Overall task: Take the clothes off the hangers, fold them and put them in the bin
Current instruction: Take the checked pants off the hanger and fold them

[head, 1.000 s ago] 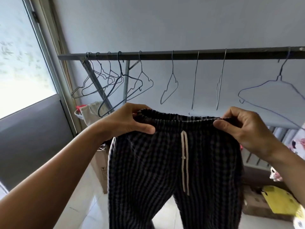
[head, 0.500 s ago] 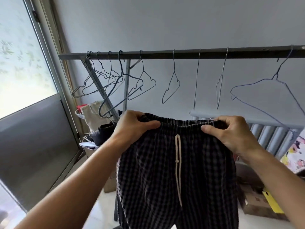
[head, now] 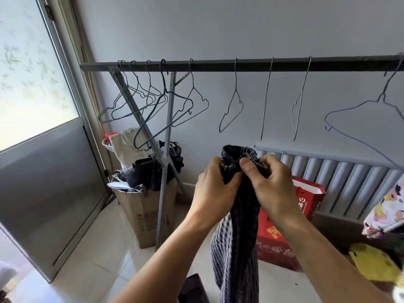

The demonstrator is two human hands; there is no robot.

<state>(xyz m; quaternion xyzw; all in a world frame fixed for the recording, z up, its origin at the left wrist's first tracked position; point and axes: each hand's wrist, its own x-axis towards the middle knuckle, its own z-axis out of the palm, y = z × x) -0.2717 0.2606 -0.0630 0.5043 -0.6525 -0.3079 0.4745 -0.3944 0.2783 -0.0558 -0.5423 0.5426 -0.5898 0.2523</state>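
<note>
Currently the left hand (head: 215, 185) and right hand (head: 270, 182) are both curled tight on the bunched waistband of the checked trousers (head: 237, 248), which hang off-hanger beneath them; advisable to match waistband edges and align the legs before folding further.

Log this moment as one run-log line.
step: fold | left hand: grips doubled waistband | right hand: grips waistband beside left | checked trousers: off hanger, hanging down | hangers on rail: bare

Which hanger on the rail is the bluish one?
The hanger at the far right end of the rail, above the radiator. Its wire is pale blue-violet and it hangs broadside; the others are grey or dark.
</note>
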